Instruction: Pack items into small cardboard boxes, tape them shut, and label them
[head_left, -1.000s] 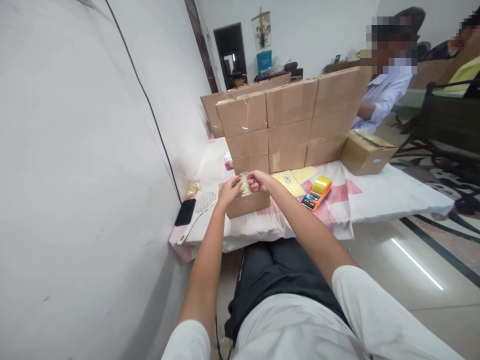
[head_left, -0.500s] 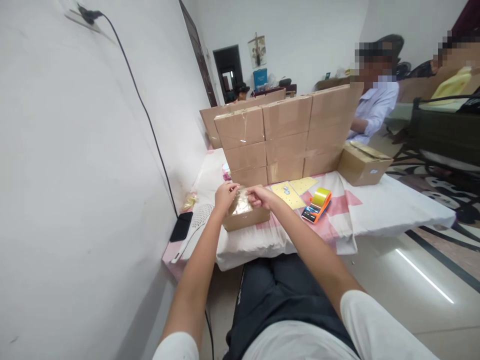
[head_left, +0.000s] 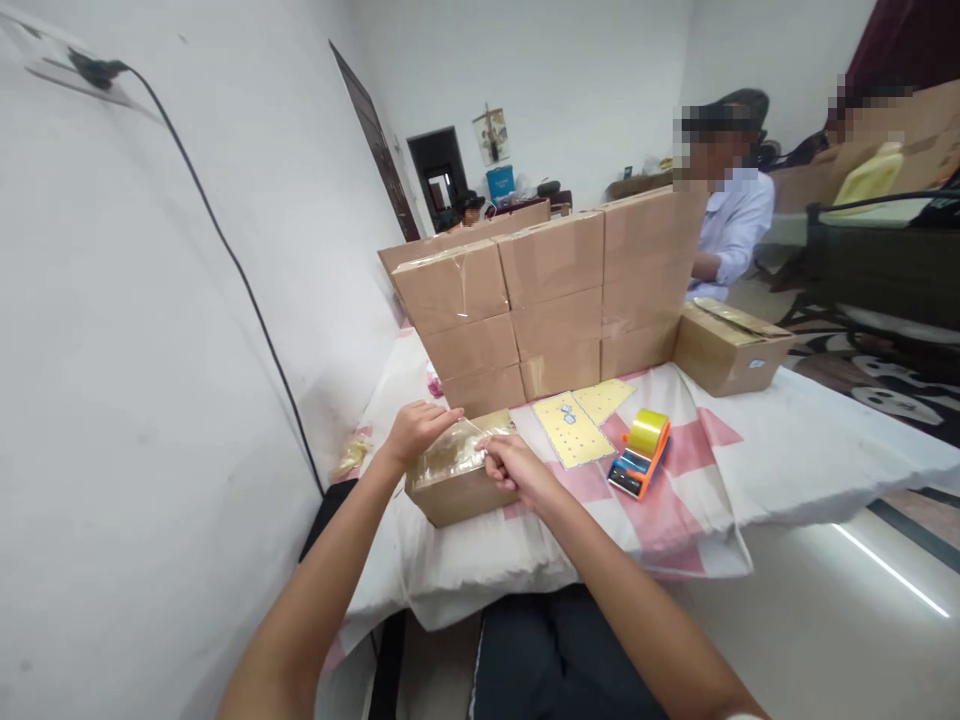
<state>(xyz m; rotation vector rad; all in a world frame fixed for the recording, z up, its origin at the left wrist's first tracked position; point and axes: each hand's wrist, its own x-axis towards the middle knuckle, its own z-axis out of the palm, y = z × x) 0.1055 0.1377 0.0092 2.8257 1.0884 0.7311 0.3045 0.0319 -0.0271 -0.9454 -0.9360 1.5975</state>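
Note:
A small cardboard box (head_left: 461, 497) with shiny clear tape over its top lies in front of me on the cloth-covered table. Above its left part is my left hand (head_left: 421, 432), closed in a pinch. My right hand (head_left: 514, 467) is closed over the right side of the box. Between the two hands runs a thin pale strip (head_left: 472, 427) that looks like twisted tape, one end at each hand's fingertips. To the right, an orange tape dispenser (head_left: 642, 455) with a yellow roll rests on the cloth, beside two yellow patterned sheets (head_left: 574, 428).
Stacked cardboard boxes (head_left: 559, 310) form a wall behind my box. Another box (head_left: 731, 345) stands at the right, near a seated person (head_left: 739, 220) in a light shirt. A black cable (head_left: 232, 265) hangs down the left wall. The tablecloth (head_left: 795, 450) drapes over the front edge.
My view has shifted closer, so the box and stack look larger. The hands have moved apart from the box top, with the thin strip now stretched between them.

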